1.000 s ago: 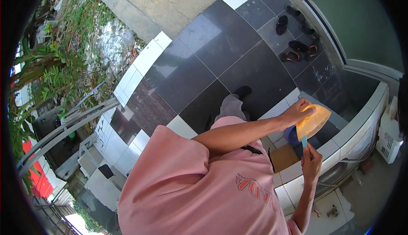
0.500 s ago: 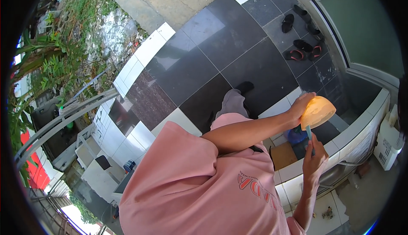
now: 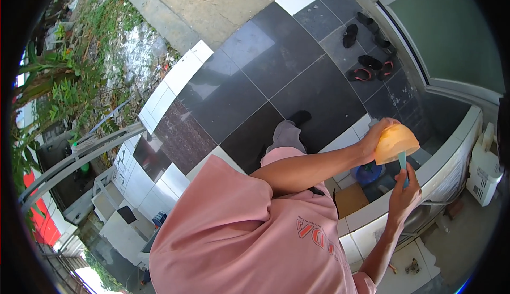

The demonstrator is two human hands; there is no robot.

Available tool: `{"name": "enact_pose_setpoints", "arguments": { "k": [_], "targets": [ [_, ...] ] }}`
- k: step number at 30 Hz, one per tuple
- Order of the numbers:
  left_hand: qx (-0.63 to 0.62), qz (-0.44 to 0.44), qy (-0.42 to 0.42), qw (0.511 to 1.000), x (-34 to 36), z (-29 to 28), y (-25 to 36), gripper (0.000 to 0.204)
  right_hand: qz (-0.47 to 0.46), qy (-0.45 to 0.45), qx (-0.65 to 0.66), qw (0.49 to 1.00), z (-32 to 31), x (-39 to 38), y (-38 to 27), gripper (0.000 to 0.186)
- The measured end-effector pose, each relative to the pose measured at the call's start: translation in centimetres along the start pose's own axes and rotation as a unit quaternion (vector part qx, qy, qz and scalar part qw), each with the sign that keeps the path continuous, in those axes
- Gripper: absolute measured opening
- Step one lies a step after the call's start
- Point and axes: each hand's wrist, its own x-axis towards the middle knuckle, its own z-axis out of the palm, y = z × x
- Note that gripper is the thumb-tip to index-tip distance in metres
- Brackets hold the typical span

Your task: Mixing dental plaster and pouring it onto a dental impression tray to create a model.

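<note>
A large smooth piece of orange fruit (image 3: 396, 144), papaya-like, is held up over the tiled trough at the right. My left hand (image 3: 375, 139) is closed around its left end. A slim teal knife (image 3: 402, 161) stands upright against the lower edge of the fruit, in the closed fingers of my right hand (image 3: 406, 195). Whether its tip goes into the flesh cannot be made out. Below the hands, a blue bowl (image 3: 369, 173) sits in the trough, partly covered by my left forearm.
A white-tiled trough wall (image 3: 433, 174) curves around the right side. A brown board (image 3: 350, 201) lies beside the bowl. Several dark shoes (image 3: 369, 61) rest on the black floor tiles (image 3: 297, 76). A white plastic container (image 3: 486, 171) stands outside the wall, and a metal railing (image 3: 85, 156) runs at left.
The teal knife and my right hand have shifted right along the lower edge of the fruit. My left hand still holds the fruit, nearly in the same place. The whole view has shifted slightly.
</note>
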Motion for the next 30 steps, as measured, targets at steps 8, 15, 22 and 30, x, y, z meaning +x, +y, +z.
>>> {"name": "enact_pose_setpoints", "arguments": {
  "k": [8, 15, 22, 30],
  "targets": [
    [0.014, 0.001, -0.001, 1.000, -1.0, 0.8, 0.0, 0.042, 0.038, 0.035, 0.049, 0.997, 0.3, -1.0, 2.4, 0.025],
    [-0.007, -0.028, -0.005, 1.000, -0.8, 0.7, -0.3, 0.039, -0.026, 0.016, 0.102, 0.994, 0.2, -1.5, 3.2, 0.024],
    [-0.029, -0.109, 0.072, 0.991, 0.0, 0.7, -1.1, 0.043, -0.056, -0.011, 0.028, 0.998, -0.2, -3.3, 5.7, 0.032],
    [0.029, -0.215, 0.012, 0.976, -0.5, 1.2, -0.7, 0.043, -0.108, 0.035, -0.091, 0.989, -3.4, 0.3, 10.7, 0.039]
  ]
}}
